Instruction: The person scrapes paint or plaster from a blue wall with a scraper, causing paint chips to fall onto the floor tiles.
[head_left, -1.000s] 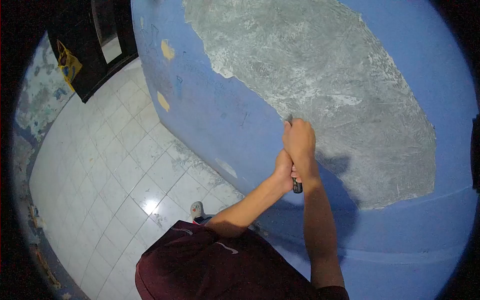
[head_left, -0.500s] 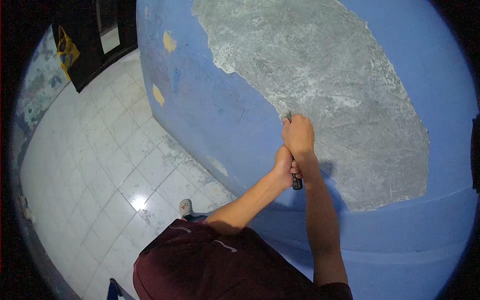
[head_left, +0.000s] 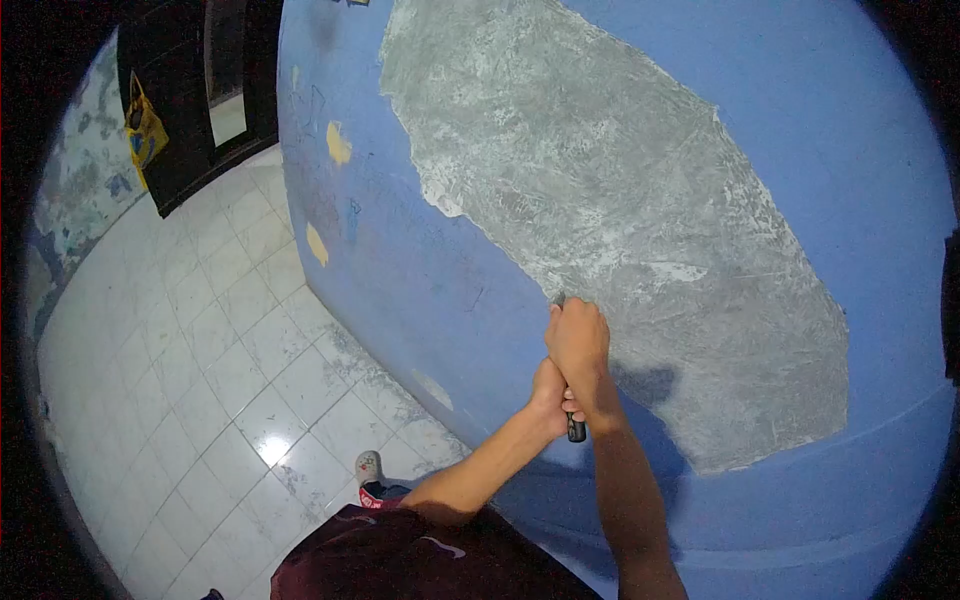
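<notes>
Both my hands grip a black-handled scraper (head_left: 576, 431) at the wall; its blade is mostly hidden, with only a dark tip showing above the fingers. My right hand (head_left: 580, 335) is closed around the upper part, next to the left edge of a bare grey plaster patch (head_left: 620, 190). Lower on the handle, my left hand (head_left: 549, 397) is wrapped round it, partly behind the right wrist. The handle's butt end sticks out below. Blue paint (head_left: 400, 260) borders the patch with a ragged, whitish edge.
White floor tiles (head_left: 210, 400) with grey smudges run along the wall's foot at left. A shoe (head_left: 369, 466) stands near the wall base. Farther off, a yellow bag (head_left: 146, 135) hangs by a dark door (head_left: 180, 110). Cream spots (head_left: 338, 145) mark the blue wall.
The view has tilted up, so wall, floor and hands all sit lower in the picture. Both hands keep their grip on the scraper, at about the same place on the patch edge.
</notes>
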